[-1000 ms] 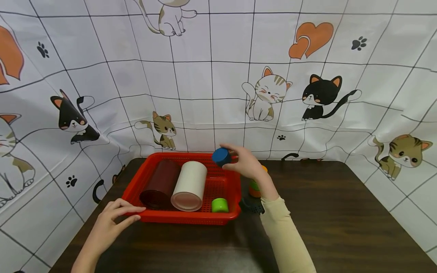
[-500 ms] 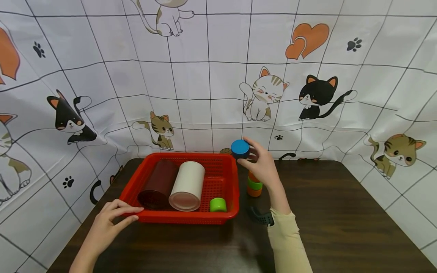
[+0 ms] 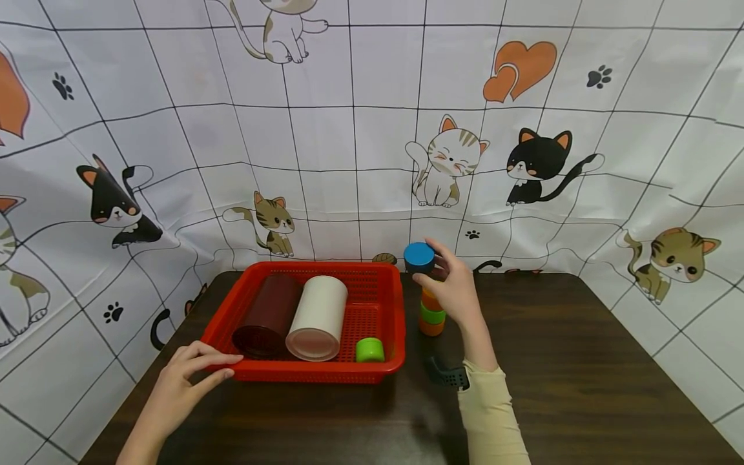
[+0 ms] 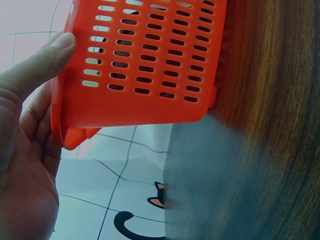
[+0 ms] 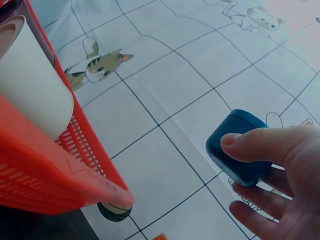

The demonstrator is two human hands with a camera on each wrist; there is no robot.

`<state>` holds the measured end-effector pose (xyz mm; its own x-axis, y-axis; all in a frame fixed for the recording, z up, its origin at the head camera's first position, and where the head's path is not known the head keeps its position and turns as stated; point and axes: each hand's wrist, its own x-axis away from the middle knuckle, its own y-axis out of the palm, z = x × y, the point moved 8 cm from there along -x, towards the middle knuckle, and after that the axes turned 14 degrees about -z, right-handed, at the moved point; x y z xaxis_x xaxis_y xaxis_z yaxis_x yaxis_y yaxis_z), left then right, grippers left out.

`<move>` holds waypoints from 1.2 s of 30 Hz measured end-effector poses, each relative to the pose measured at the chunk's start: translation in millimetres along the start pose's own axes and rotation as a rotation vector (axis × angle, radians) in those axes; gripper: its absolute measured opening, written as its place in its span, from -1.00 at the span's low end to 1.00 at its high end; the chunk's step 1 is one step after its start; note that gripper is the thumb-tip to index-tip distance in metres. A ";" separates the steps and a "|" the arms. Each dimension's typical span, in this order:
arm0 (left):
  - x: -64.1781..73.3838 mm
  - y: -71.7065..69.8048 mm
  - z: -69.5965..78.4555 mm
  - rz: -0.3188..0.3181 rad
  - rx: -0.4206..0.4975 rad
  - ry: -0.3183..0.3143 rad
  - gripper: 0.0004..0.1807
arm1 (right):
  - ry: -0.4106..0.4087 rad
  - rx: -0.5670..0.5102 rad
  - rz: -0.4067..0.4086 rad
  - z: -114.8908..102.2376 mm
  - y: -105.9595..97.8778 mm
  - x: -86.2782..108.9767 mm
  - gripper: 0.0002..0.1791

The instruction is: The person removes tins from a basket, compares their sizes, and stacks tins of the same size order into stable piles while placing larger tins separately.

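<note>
My right hand (image 3: 456, 287) pinches a small blue rounded cylinder (image 3: 419, 256) between thumb and fingers. In the right wrist view the thumb presses on the side of this blue cylinder (image 5: 237, 147). Directly below it in the head view stands a small stack of orange and green pieces (image 3: 432, 316); whether the blue piece touches the stack, I cannot tell. My left hand (image 3: 186, 381) grips the near left corner of a red plastic basket (image 3: 320, 372). The left wrist view has the thumb on the outside of the basket (image 4: 150, 65) and fingers behind its rim.
Inside the basket lie a dark brown cylinder (image 3: 268, 316), a white cylinder (image 3: 318, 316) and a small green piece (image 3: 370, 350). All stand on a dark wooden table (image 3: 558, 374). A white cat-print sheet (image 3: 360, 148) hangs behind it.
My right hand has carried the blue cylinder rightward from over the basket to above the stack, turning its bright blue top upward, then lowering it slightly. The left hand keeps its grip on the basket.
</note>
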<state>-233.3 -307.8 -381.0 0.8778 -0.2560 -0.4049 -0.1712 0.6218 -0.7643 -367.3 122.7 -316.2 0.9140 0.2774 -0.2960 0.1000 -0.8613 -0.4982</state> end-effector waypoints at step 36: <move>-0.4 -0.4 -0.7 -0.010 -0.008 -0.022 -0.64 | 0.159 0.049 0.090 52.9 -12.0 12.6 -0.29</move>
<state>-233.9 -308.5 -380.9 0.8890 -0.2457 -0.3865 -0.1663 0.6131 -0.7723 -377.8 159.0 -357.0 0.9694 0.1265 -0.2104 -0.0002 -0.8567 -0.5159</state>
